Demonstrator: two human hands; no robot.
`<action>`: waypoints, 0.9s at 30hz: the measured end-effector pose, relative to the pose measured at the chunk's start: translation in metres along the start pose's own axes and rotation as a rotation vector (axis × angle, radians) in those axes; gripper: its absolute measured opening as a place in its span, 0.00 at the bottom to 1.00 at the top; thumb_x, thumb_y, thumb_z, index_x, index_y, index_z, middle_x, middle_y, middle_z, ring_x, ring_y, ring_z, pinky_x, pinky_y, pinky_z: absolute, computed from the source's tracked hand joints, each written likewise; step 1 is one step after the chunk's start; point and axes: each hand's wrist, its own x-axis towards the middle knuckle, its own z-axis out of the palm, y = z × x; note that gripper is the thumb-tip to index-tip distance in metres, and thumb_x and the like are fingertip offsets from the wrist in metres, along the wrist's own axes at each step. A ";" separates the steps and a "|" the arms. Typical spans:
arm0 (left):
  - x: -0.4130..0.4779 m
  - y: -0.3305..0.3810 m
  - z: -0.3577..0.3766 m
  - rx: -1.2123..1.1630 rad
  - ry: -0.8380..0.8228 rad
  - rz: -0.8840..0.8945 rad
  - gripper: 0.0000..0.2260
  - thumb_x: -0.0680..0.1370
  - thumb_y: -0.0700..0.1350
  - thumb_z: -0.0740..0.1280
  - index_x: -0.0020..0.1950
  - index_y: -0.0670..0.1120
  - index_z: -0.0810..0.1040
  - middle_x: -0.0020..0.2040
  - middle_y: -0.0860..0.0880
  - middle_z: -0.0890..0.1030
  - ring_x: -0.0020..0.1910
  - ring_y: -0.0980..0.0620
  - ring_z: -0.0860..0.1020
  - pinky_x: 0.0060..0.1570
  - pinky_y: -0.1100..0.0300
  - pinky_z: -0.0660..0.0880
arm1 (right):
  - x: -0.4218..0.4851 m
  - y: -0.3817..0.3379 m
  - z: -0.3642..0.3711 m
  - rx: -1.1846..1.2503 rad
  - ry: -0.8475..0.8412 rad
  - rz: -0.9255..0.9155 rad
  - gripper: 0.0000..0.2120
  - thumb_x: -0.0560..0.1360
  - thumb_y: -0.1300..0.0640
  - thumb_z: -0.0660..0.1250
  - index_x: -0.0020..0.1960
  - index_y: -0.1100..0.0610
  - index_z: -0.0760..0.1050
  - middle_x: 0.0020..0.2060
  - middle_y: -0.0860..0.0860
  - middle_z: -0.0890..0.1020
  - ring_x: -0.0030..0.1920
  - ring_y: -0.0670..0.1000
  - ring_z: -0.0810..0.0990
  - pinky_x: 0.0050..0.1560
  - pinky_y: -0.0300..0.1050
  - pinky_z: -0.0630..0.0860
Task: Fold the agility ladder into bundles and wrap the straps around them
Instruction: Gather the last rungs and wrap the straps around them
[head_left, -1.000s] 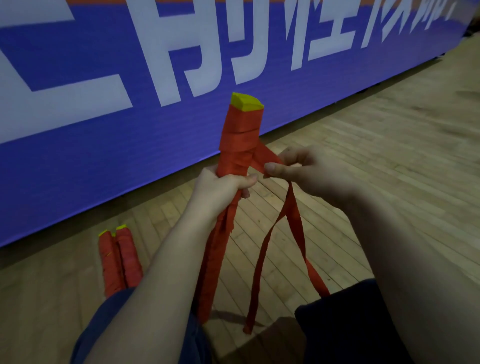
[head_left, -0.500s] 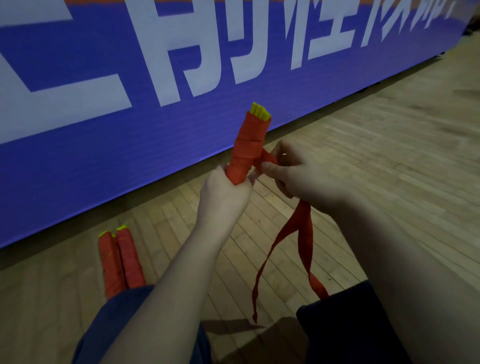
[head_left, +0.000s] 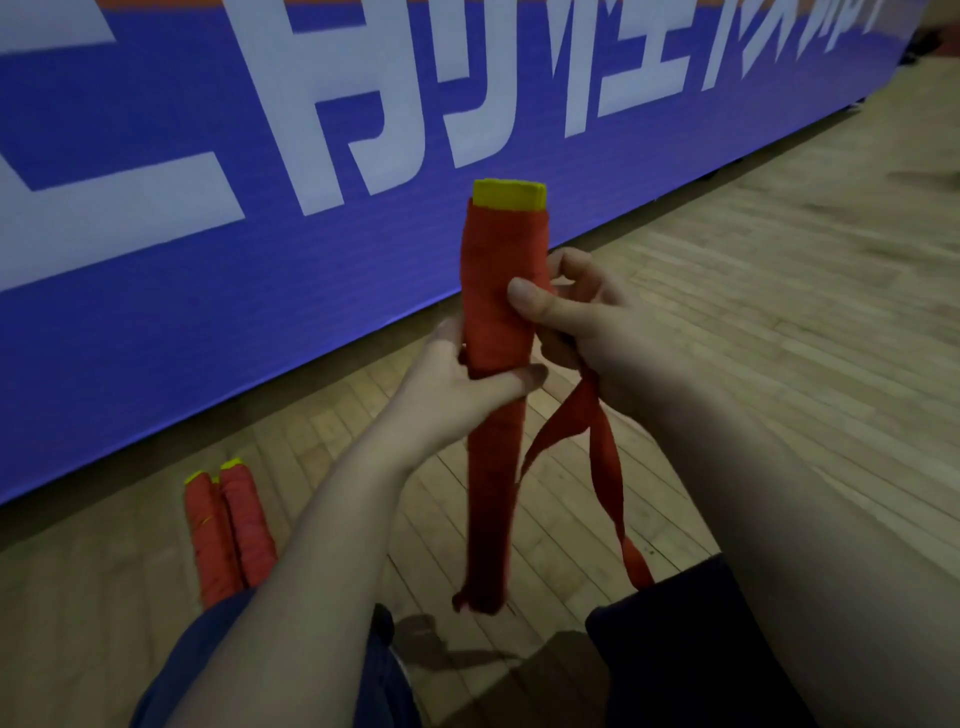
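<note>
Red webbing wraps the upright bundle (head_left: 501, 291), which your left hand (head_left: 457, 384) grips at mid-length. Your right hand (head_left: 587, 322) thumbs its side, its curled fingers holding the loose strap (head_left: 587, 431). Two wrapped bundles (head_left: 228, 530) lie on the wooden floor (head_left: 779, 260) by the blue banner (head_left: 208, 286).

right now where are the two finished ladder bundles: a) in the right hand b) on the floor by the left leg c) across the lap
b: the two wrapped bundles lie side by side on the wooden floor next to the left leg, while the left hand grips a third bundle and the right hand holds its loose strap.
</note>
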 end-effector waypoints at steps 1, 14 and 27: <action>-0.002 0.002 -0.007 -0.064 -0.102 0.034 0.19 0.63 0.55 0.77 0.51 0.56 0.79 0.50 0.50 0.84 0.53 0.48 0.81 0.55 0.50 0.78 | 0.000 -0.001 -0.005 0.025 -0.068 -0.005 0.13 0.72 0.58 0.72 0.47 0.61 0.70 0.27 0.53 0.69 0.21 0.45 0.59 0.24 0.43 0.50; -0.020 0.011 0.003 -0.453 -0.385 0.051 0.23 0.67 0.55 0.72 0.53 0.40 0.76 0.37 0.45 0.81 0.33 0.47 0.80 0.35 0.56 0.76 | -0.007 -0.018 -0.019 0.058 -0.370 0.043 0.11 0.67 0.44 0.72 0.46 0.49 0.84 0.30 0.43 0.78 0.25 0.41 0.64 0.25 0.40 0.51; -0.022 0.009 0.003 -0.396 0.019 0.195 0.12 0.75 0.42 0.71 0.54 0.54 0.74 0.37 0.52 0.82 0.33 0.50 0.80 0.34 0.53 0.80 | -0.004 -0.003 -0.018 -0.143 -0.293 0.221 0.30 0.65 0.41 0.77 0.51 0.65 0.73 0.38 0.58 0.66 0.30 0.50 0.58 0.26 0.40 0.56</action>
